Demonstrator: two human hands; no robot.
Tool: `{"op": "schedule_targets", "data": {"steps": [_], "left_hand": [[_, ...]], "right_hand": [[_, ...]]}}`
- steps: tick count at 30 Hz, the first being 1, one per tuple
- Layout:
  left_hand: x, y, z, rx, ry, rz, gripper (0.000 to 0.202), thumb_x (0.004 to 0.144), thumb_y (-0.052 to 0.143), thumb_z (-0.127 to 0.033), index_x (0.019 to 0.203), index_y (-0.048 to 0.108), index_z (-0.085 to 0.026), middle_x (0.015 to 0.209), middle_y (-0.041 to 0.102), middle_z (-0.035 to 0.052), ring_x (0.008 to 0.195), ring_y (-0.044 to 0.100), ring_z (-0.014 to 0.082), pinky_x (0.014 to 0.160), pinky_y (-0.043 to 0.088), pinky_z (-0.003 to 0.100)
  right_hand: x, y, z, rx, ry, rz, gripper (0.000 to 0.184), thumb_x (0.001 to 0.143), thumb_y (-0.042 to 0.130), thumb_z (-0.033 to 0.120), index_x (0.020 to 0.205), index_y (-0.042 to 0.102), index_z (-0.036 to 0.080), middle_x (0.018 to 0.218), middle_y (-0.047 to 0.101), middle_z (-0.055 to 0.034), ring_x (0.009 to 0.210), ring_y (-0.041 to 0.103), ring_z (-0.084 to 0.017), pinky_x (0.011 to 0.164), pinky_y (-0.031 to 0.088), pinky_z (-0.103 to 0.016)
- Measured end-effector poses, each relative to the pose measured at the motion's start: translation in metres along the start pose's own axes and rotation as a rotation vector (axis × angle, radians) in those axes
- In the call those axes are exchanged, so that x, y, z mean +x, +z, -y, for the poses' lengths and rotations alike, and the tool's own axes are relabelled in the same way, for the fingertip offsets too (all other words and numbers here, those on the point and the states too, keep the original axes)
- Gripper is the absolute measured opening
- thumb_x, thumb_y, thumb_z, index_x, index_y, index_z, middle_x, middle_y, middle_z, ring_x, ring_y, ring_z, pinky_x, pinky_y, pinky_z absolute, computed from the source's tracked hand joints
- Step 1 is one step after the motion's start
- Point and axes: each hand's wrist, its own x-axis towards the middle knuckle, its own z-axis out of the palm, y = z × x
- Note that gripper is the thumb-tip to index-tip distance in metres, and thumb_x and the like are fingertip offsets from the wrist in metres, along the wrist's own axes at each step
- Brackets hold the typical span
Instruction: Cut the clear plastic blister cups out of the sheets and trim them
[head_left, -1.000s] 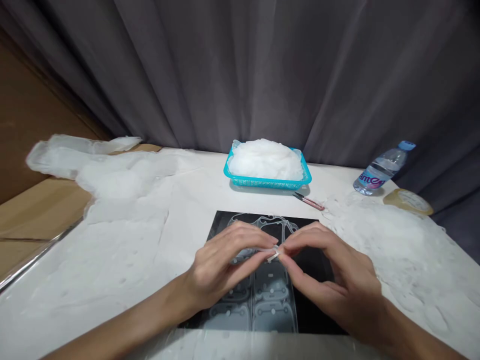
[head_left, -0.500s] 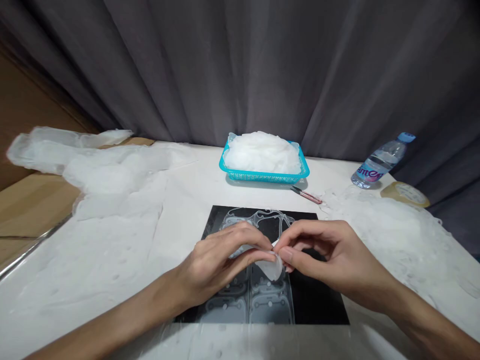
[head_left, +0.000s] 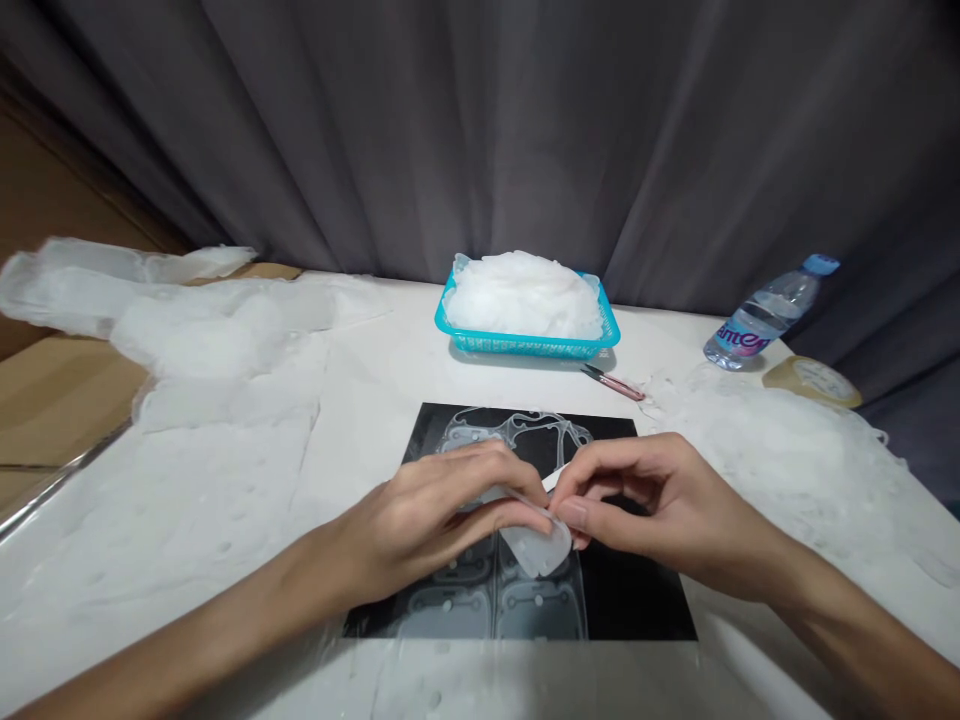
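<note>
Both hands are pinched together at the middle of the scene. The left hand (head_left: 442, 510) has thumb and fingertips closed on a small translucent rounded plastic piece (head_left: 541, 550). The right hand (head_left: 652, 505) meets it from the other side, thumb and forefinger nipped tight on the same piece's upper edge. Fingertips of the two hands touch, no gap between them. The piece hangs tilted just above a flat black rectangular mat (head_left: 637, 600), its lower end free and pointing down toward the person.

Under the hands, on the mat, lies a clear moulded plastic sheet (head_left: 480, 600) with rows of the same rounded shapes in it. At the mat's far end sits a thin stripped-out plastic web (head_left: 540, 432), looping and empty.

Beyond the mat stands a turquoise plastic mesh basket (head_left: 525, 346), piled high with white translucent pieces (head_left: 525, 295). Just to its right lies a small pink-handled tool (head_left: 613, 383); I can't tell what kind. Further right, a clear water bottle with a blue cap (head_left: 765, 318) lies on its side near a tan roll of tape (head_left: 811, 381). A heap of translucent plastic scrap (head_left: 780, 460) covers the right side of the white table (head_left: 375, 380), and another heap of plastic sheets (head_left: 210, 335) spreads across the left. Brown cardboard (head_left: 52, 400) shows at the left edge. A grey curtain (head_left: 480, 130) hangs behind it all.
</note>
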Motion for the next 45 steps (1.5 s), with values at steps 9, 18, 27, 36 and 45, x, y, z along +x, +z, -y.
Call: {"op": "schedule_targets", "data": {"steps": [9, 18, 27, 36, 45], "left_hand": [[0.001, -0.007, -0.004, 0.011, -0.107, 0.103, 0.012, 0.101, 0.063, -0.015, 0.111, 0.067, -0.019, 0.097, 0.076, 0.0063, 0.084, 0.073, 0.0162, 0.075, 0.059, 0.025], [0.002, -0.007, -0.001, 0.049, -0.115, 0.076, 0.010, 0.101, 0.064, -0.018, 0.110, 0.068, -0.020, 0.096, 0.078, 0.0048, 0.083, 0.075, 0.0151, 0.074, 0.059, 0.021], [0.000, -0.006, 0.000, 0.048, -0.137, 0.060, 0.011, 0.099, 0.067, -0.016, 0.110, 0.068, -0.019, 0.096, 0.077, 0.0033, 0.084, 0.074, 0.0136, 0.076, 0.059, 0.020], [0.000, -0.006, 0.000, 0.050, -0.143, 0.062, 0.012, 0.100, 0.066, -0.018, 0.112, 0.068, -0.020, 0.096, 0.077, 0.0044, 0.084, 0.075, 0.0149, 0.075, 0.060, 0.022], [-0.003, -0.004, 0.001, 0.068, -0.104, 0.047, 0.015, 0.098, 0.068, -0.013, 0.111, 0.065, -0.019, 0.097, 0.075, 0.0036, 0.085, 0.072, 0.0142, 0.076, 0.057, 0.021]], "right_hand": [[0.002, 0.000, -0.001, -0.020, 0.013, 0.009, 0.013, 0.092, 0.075, 0.030, 0.089, 0.076, 0.017, 0.080, 0.074, -0.0017, 0.071, 0.065, -0.011, 0.067, 0.055, -0.021], [0.001, 0.006, -0.006, -0.101, -0.039, -0.055, 0.010, 0.094, 0.070, 0.025, 0.089, 0.075, 0.018, 0.081, 0.072, -0.0006, 0.072, 0.063, -0.011, 0.068, 0.053, -0.022], [0.001, 0.007, -0.008, -0.109, -0.052, -0.065, 0.010, 0.096, 0.068, 0.025, 0.092, 0.074, 0.018, 0.084, 0.072, -0.0011, 0.071, 0.063, -0.011, 0.067, 0.052, -0.023], [0.001, 0.008, -0.008, -0.119, -0.064, -0.081, 0.010, 0.095, 0.069, 0.024, 0.090, 0.075, 0.018, 0.082, 0.072, -0.0011, 0.072, 0.062, -0.012, 0.068, 0.052, -0.023], [0.002, 0.011, -0.007, -0.126, -0.081, -0.087, 0.008, 0.093, 0.067, 0.014, 0.088, 0.071, 0.019, 0.080, 0.068, 0.0027, 0.074, 0.061, -0.010, 0.071, 0.050, -0.020]]}}
